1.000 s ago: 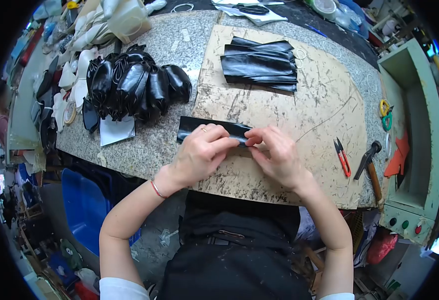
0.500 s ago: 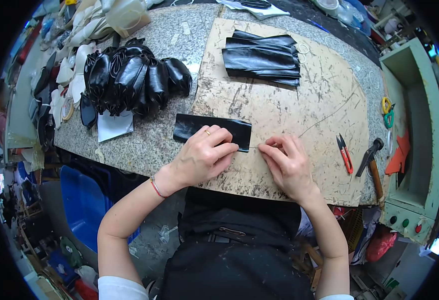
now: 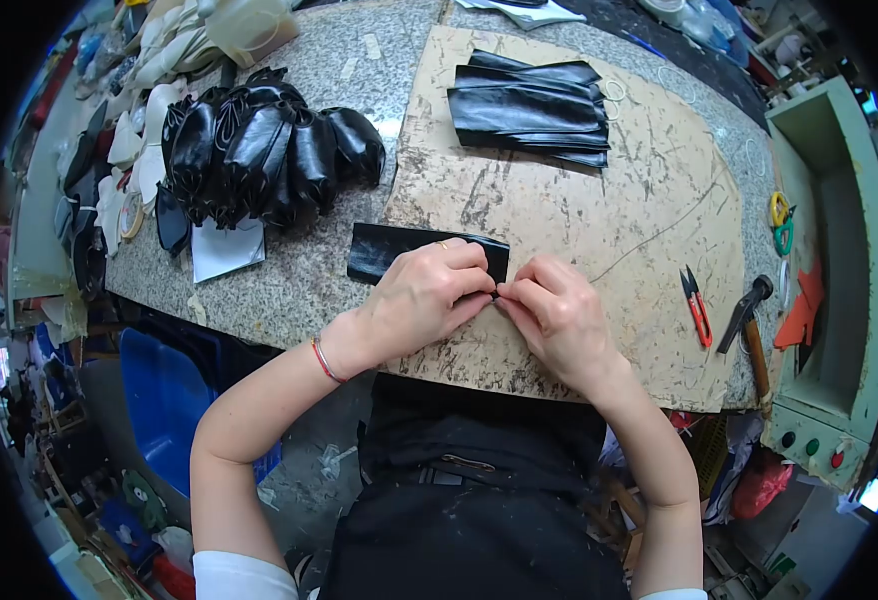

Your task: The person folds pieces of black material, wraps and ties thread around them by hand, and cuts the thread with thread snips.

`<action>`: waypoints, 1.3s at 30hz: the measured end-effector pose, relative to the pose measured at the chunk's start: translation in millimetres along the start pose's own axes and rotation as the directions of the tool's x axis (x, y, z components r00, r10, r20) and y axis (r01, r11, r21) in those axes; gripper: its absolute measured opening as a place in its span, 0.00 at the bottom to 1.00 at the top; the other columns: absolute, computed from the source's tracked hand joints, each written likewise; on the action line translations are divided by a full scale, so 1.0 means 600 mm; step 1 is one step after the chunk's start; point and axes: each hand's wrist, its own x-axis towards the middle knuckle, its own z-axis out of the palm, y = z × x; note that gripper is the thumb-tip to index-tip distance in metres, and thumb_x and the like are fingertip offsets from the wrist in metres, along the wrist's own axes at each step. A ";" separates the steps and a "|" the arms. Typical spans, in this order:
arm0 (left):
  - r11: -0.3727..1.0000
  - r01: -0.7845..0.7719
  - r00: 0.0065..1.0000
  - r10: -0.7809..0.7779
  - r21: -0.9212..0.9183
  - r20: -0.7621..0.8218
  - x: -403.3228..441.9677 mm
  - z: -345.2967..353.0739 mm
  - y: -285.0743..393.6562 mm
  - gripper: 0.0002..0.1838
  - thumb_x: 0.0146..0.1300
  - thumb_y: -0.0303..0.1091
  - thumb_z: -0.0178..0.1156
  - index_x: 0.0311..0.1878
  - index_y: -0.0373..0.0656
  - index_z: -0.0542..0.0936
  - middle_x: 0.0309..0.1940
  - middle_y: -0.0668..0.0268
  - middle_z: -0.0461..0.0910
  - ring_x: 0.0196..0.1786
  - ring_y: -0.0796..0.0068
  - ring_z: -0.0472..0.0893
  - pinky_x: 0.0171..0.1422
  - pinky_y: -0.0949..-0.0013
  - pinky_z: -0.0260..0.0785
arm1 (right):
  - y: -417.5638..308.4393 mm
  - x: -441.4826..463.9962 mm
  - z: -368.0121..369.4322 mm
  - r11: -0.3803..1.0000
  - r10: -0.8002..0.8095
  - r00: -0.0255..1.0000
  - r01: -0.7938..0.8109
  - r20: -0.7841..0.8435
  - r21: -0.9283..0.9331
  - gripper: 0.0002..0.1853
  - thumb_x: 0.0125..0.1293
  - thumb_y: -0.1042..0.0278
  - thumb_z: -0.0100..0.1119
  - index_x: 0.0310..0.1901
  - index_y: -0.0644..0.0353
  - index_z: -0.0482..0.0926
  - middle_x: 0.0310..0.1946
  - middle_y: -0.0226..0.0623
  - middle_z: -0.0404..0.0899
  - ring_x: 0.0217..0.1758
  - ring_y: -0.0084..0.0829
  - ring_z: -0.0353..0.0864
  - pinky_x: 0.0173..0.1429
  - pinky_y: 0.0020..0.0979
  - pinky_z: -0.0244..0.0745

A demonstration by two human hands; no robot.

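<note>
A glossy black leather-like strip [image 3: 384, 250] lies flat on the work board near its front edge. My left hand [image 3: 429, 292] rests over the strip's lower right part, thumb and fingers pinched at its near right corner. From the other side my right hand [image 3: 561, 312] meets it, thumb and forefinger pressed together at the same corner. The fingertips of both hands almost touch, and whatever lies between the right fingertips is too small to make out. A dark thread-like line [image 3: 649, 242] runs across the board beyond my right hand.
Flat black strips [image 3: 529, 112] are stacked at the back of the board [image 3: 559, 200]. Gathered black pieces [image 3: 264, 150] pile up at left on a white sheet [image 3: 227, 252]. Red-handled snips [image 3: 697, 310], a hammer [image 3: 754, 330] and a green metal cabinet [image 3: 829, 420] are at right.
My right hand has moved left, closing the gap to the strip's corner and my left fingertips. My left hand has shifted slightly right, still pinching the strip.
</note>
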 end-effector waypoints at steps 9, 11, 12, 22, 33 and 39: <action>0.997 0.062 0.997 -0.060 0.047 -0.050 0.006 0.014 0.008 0.07 0.53 0.23 0.67 0.36 0.37 0.80 0.33 0.59 0.77 0.39 0.57 0.80 0.43 0.61 0.76 | -0.003 0.008 0.017 0.998 0.054 0.998 -0.055 -0.043 -0.044 0.07 0.54 0.77 0.65 0.32 0.63 0.76 0.32 0.41 0.74 0.38 0.42 0.78 0.43 0.39 0.75; 0.994 0.106 0.992 -0.104 0.023 -0.074 0.006 0.015 0.011 0.08 0.53 0.23 0.67 0.36 0.36 0.80 0.33 0.58 0.77 0.39 0.56 0.80 0.43 0.61 0.76 | -0.003 0.008 0.022 0.996 0.077 0.995 -0.079 -0.058 -0.042 0.07 0.54 0.77 0.65 0.31 0.63 0.75 0.31 0.42 0.73 0.38 0.43 0.78 0.43 0.40 0.75; 0.993 0.115 0.991 -0.114 0.008 -0.067 0.006 0.015 0.010 0.08 0.53 0.23 0.67 0.36 0.36 0.80 0.33 0.58 0.77 0.39 0.56 0.80 0.43 0.61 0.75 | -0.004 0.008 0.023 0.995 0.098 0.994 -0.099 -0.053 -0.029 0.07 0.55 0.76 0.65 0.31 0.63 0.75 0.32 0.42 0.73 0.38 0.43 0.78 0.43 0.40 0.75; 0.997 0.045 0.998 -0.042 0.056 -0.053 0.022 0.012 0.000 0.07 0.54 0.21 0.66 0.36 0.35 0.78 0.33 0.58 0.76 0.39 0.55 0.79 0.44 0.60 0.75 | 0.009 0.020 0.007 0.980 0.182 0.983 -0.180 -0.017 0.084 0.06 0.59 0.75 0.64 0.33 0.62 0.76 0.33 0.41 0.75 0.39 0.44 0.79 0.43 0.42 0.76; 0.990 0.138 0.989 -0.137 0.014 -0.063 0.034 0.009 -0.012 0.07 0.54 0.22 0.66 0.36 0.35 0.80 0.35 0.57 0.77 0.38 0.55 0.80 0.44 0.60 0.74 | 0.013 0.030 0.023 0.975 0.220 0.971 -0.217 -0.095 0.049 0.06 0.58 0.76 0.66 0.35 0.64 0.77 0.32 0.40 0.76 0.34 0.42 0.81 0.38 0.39 0.77; 0.997 0.055 0.996 -0.051 0.053 -0.080 0.040 0.008 -0.020 0.07 0.54 0.22 0.67 0.36 0.36 0.80 0.35 0.58 0.77 0.38 0.56 0.80 0.44 0.60 0.74 | 0.024 0.038 0.012 0.978 0.206 0.977 -0.203 -0.056 0.050 0.06 0.58 0.75 0.65 0.34 0.62 0.77 0.33 0.40 0.76 0.37 0.42 0.81 0.40 0.40 0.77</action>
